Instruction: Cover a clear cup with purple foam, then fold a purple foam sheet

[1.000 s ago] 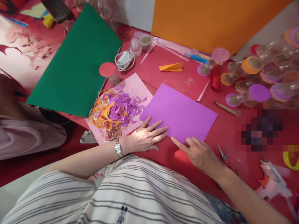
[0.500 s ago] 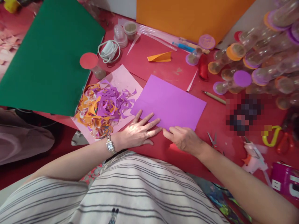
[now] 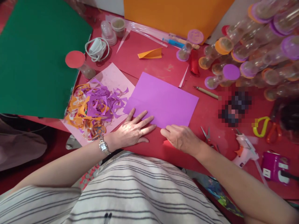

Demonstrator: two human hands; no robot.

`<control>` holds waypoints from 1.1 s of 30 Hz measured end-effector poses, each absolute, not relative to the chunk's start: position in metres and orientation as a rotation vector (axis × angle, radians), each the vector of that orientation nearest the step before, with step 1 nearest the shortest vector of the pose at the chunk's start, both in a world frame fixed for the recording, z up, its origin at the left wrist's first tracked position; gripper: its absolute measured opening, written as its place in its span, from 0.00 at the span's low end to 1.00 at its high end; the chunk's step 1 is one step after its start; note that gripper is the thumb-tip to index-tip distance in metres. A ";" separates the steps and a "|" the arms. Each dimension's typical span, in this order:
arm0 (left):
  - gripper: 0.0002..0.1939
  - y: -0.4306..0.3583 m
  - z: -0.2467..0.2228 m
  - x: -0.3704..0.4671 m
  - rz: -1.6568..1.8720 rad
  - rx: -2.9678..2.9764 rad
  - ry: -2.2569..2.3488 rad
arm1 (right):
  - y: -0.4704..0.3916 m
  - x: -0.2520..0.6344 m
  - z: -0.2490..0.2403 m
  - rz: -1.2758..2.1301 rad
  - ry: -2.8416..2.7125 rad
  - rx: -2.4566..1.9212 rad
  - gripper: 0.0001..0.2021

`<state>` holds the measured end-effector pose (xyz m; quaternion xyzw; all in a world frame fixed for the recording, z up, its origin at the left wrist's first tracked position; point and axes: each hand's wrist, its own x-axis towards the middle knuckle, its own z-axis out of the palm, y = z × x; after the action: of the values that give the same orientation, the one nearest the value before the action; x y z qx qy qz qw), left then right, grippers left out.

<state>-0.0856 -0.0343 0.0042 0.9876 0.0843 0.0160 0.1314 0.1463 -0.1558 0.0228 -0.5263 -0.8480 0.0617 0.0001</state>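
Note:
A purple sheet of paper lies flat at the middle of the red table. My left hand is spread on its near left edge, fingers apart and holding nothing. At the near right edge my right hand rests with its fingers curled in. Whether anything is inside those fingers is hidden. Beside the sheet on the left, a pile of purple and orange paper scraps covers part of a pink sheet. Small scissors lie right of my right hand.
Clear tubes with coloured discs crowd the right back. A glue gun, yellow-handled scissors and a wooden-handled tool lie on the right. Green board stands left, near a coiled white cable. A folded orange strip lies behind.
My right hand has slid slightly right along the near edge of the purple sheet, away from my left hand. My left hand keeps its place. The whole view has shifted a little.

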 end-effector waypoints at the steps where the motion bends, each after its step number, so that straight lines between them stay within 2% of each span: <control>1: 0.31 -0.034 0.004 -0.086 0.050 2.868 0.247 | -0.158 0.147 0.023 0.177 -2.657 -1.663 0.10; 13: 0.29 -0.033 0.006 -0.084 0.011 2.893 0.241 | -0.188 0.171 0.027 0.127 -2.574 -1.683 0.14; 29: 0.29 -0.034 0.006 -0.082 -0.020 2.908 0.251 | -0.217 0.186 0.027 0.199 -2.437 -1.973 0.11; 33: 0.29 -0.034 0.005 -0.082 -0.010 2.910 0.256 | -0.220 0.188 0.037 0.084 -2.377 -1.964 0.11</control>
<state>-0.0815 -0.0341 0.0052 0.9901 0.0871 -0.0035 0.1099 0.1882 -0.2201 0.0373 -0.6363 -0.7704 0.0272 0.0285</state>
